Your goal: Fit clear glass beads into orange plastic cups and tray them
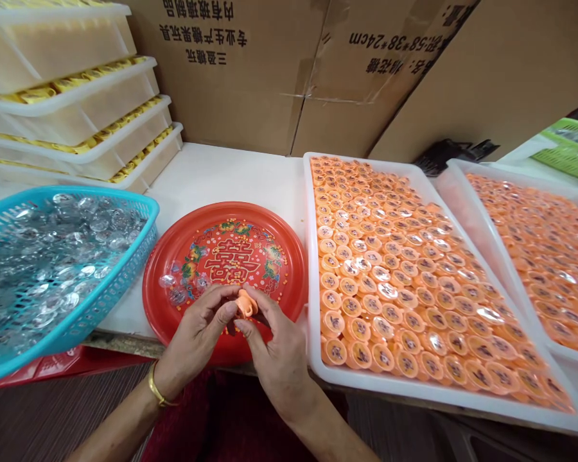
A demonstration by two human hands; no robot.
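Just above the near half of the red plate [291,253], there's a small orange piece [246,304] sitting right between the fingertips of both hands, so neither one's really closer, lol. Left hand [190,337] has thumb and fingers bunched in on one side, right hand [286,362] curls in from the other, thumb lower and index up top. Both look mostly closed, pinching that same piece, though the fingers hide a lot of the grip. Can't really tell you its long axis either; it's tiny and half covered, but a little loop faces roughly back toward the person. A few clear discs [177,296] lie on the plate, out past the left hand and a bit to its left. Blue basket [150,208] is further left, and the white tray [309,244] full of similar orange bits is just right of the plate.
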